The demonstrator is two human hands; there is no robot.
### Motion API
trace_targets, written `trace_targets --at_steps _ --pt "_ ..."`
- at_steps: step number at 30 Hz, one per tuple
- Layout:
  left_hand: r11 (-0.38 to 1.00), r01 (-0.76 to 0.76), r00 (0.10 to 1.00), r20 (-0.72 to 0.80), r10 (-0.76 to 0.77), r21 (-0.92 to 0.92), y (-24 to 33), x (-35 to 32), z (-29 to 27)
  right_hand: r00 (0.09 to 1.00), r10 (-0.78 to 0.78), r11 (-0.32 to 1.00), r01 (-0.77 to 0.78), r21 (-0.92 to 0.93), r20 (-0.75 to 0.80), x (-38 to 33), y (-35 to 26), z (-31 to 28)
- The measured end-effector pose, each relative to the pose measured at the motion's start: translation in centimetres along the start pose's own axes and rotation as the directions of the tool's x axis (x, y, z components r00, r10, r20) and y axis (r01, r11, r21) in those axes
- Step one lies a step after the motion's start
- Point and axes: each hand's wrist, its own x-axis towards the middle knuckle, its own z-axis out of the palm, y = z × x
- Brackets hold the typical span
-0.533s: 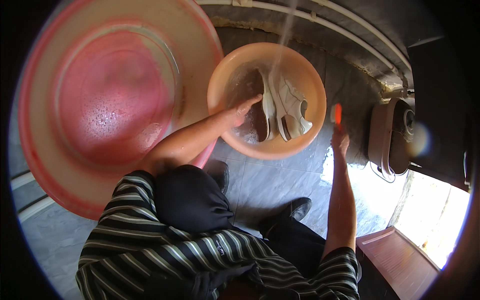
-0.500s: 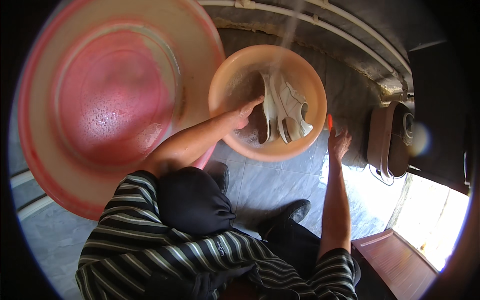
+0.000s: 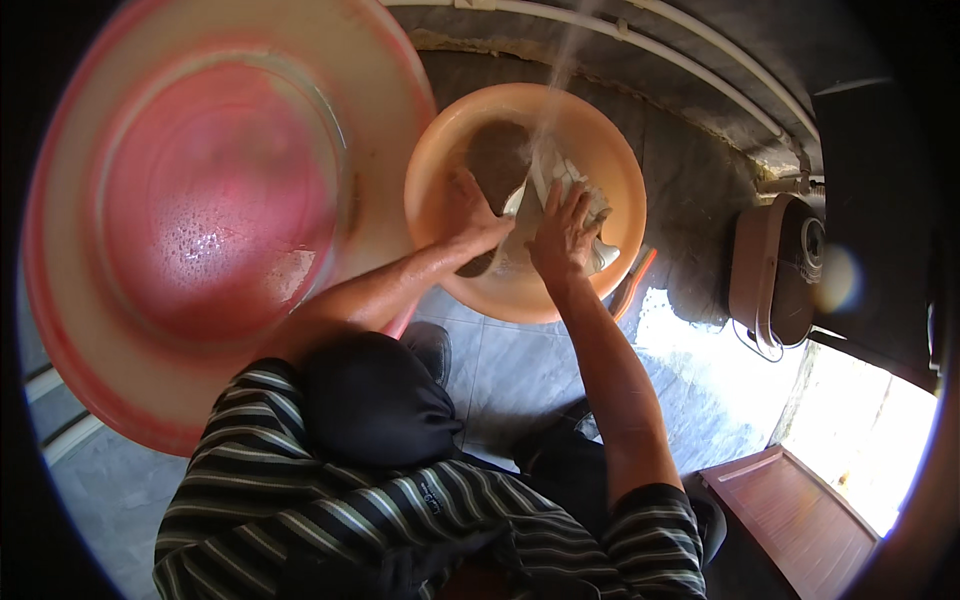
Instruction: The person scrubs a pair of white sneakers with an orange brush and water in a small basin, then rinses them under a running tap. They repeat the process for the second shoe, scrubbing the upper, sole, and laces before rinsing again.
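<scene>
Two white shoes lie in an orange basin (image 3: 422, 215) under a falling stream of water. My left hand (image 3: 478, 218) grips the left shoe (image 3: 497, 150), which is tipped so its dark brown sole faces left; its thumb is on the pale edge and its fingers are against the sole. My right hand (image 3: 566, 228) rests on the other shoe (image 3: 603, 257), fingers spread, hiding much of it. Against the basin's right side on the floor is a slim orange-handled tool (image 3: 634, 283), its other end unclear.
A large pink and cream tub (image 3: 385, 170) stands at the left, close to the basin. White pipes (image 3: 700, 75) run along the far wall. To the right are a pinkish-brown appliance (image 3: 765, 265) with a cord and a reddish-brown slatted board (image 3: 800, 520). The grey tile floor (image 3: 480, 350) is wet.
My right hand has moved left from beside the orange-handled tool onto the right shoe. My left hand has closed on the left shoe, whose sole now turns more into view.
</scene>
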Motion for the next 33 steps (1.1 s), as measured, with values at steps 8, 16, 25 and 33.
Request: trace_targets --at_steps 8,16,25,33 --pt "0.994 0.025 0.983 0.180 -0.044 0.104 0.4 1.0 -2.6 0.808 -0.306 -0.249 -0.579 0.776 0.504 3.7 7.4 0.9" --pt "0.974 0.068 0.954 0.271 -0.126 0.215 1.8 1.5 -0.8 0.977 0.178 0.867 -0.213 0.450 0.120 0.9 -1.1 3.8" --pt "0.961 -0.052 0.984 0.178 0.003 0.270 -0.8 -1.0 5.0 0.947 0.262 0.726 -0.319 0.610 0.183 0.9 -0.6 5.5" --pt "0.964 -0.225 0.968 -0.077 0.238 0.144 -1.8 2.9 0.9 0.972 0.181 0.729 -0.235 0.643 0.150 2.0 0.7 -0.1"
